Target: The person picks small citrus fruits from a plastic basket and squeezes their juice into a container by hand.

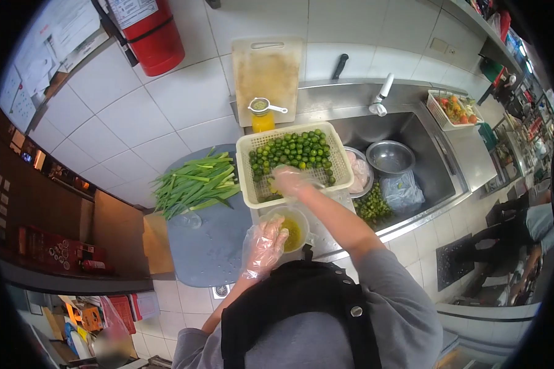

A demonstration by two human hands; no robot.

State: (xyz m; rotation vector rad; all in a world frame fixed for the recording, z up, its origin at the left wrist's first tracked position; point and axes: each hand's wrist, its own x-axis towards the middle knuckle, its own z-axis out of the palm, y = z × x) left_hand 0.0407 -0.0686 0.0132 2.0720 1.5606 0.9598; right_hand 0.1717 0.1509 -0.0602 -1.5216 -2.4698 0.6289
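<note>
My left hand (266, 243), in a clear plastic glove, is closed around the left rim of a white tub (301, 229) holding yellow-green liquid. Over the near part of a cream basket (247, 178) of small green limes (295, 147) is my right hand (289, 181), also gloved. Its fingers are blurred and partly hidden, so what it holds, if anything, cannot be made out. Behind the basket stands a jar of yellow juice (263, 122) with a small strainer (260, 105) on top.
Green leafy stalks (200, 183) lie on a grey round-edged table (206, 252) at left. A cutting board (267, 74) leans on the wall. At right, the sink (412, 132) holds a metal bowl (391, 157) and a plastic bag (402, 192). A person (538, 224) is far right.
</note>
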